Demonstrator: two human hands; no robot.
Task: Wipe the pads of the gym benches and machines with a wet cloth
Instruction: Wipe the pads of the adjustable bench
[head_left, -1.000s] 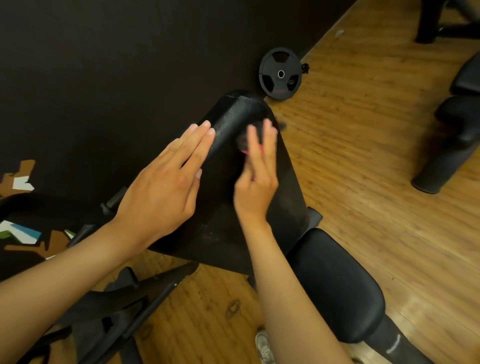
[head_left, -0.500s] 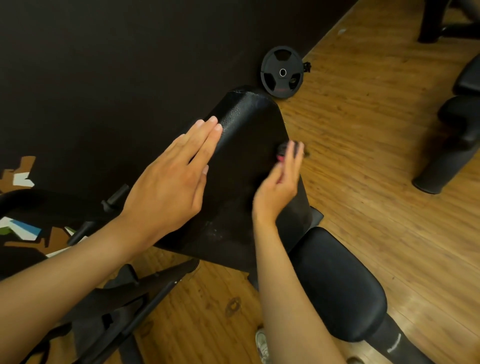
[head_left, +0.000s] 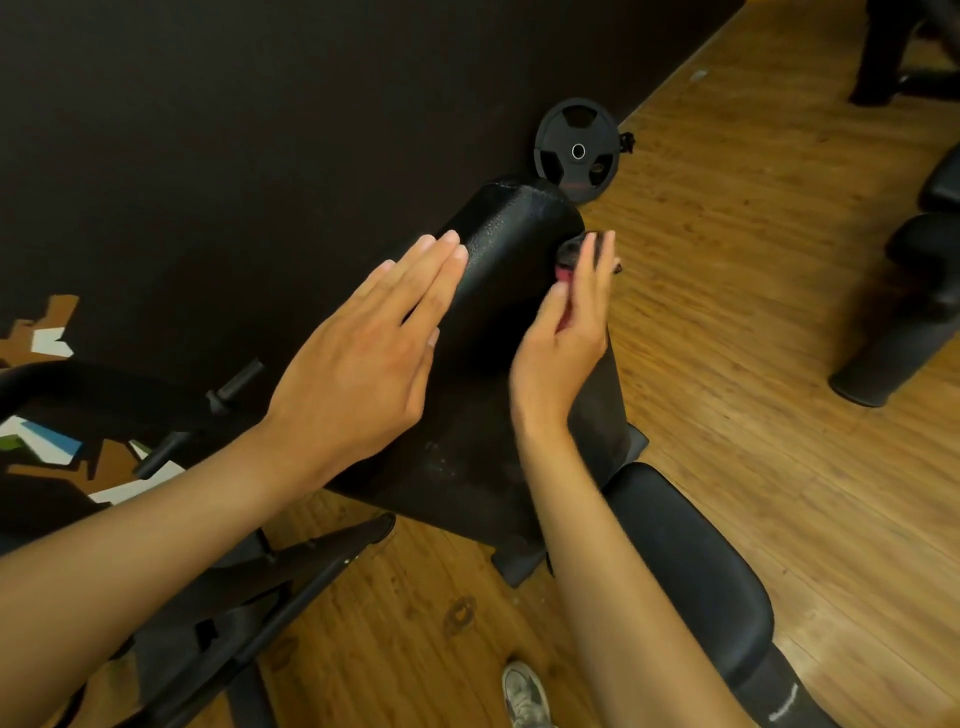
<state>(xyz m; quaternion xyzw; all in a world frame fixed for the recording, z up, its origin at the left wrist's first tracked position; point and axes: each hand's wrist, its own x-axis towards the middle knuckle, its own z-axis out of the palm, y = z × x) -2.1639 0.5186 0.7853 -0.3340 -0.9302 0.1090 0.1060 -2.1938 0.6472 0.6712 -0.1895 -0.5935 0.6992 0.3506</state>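
A tilted black vinyl back pad (head_left: 498, 291) of a gym bench rises from the lower middle of the view toward a dark wall (head_left: 260, 130), its rounded top end lying just in front of a black weight plate (head_left: 577, 150) that leans on the wall at floor level. The person's left hand (head_left: 358, 374) lies flat on the left side of the pad, fingers straight and close together, the fingertips (head_left: 447, 244) reaching onto the textured upper part. The right hand (head_left: 563, 338) is at the pad's right edge near the top, fingers extended upward, pressing a small pink and dark cloth (head_left: 566, 260) against the side of the pad. Only a bunched bit of the cloth shows beyond the fingers, and whether the thumb curls round it cannot be told, though the cloth is plainly pinned between the hand and the pad. Both bare forearms come in from the bottom of the view.

Below and to the right of the back pad sits the bench's black padded seat (head_left: 685, 566), close to the right forearm. A black metal frame with handle pegs (head_left: 234, 387) stands at the left, its bars running across the wooden plank floor (head_left: 753, 312). At the right edge stand the black padded rollers of another machine (head_left: 904, 332), well apart from the bench. A grey sneaker (head_left: 524, 696) shows at the bottom edge.
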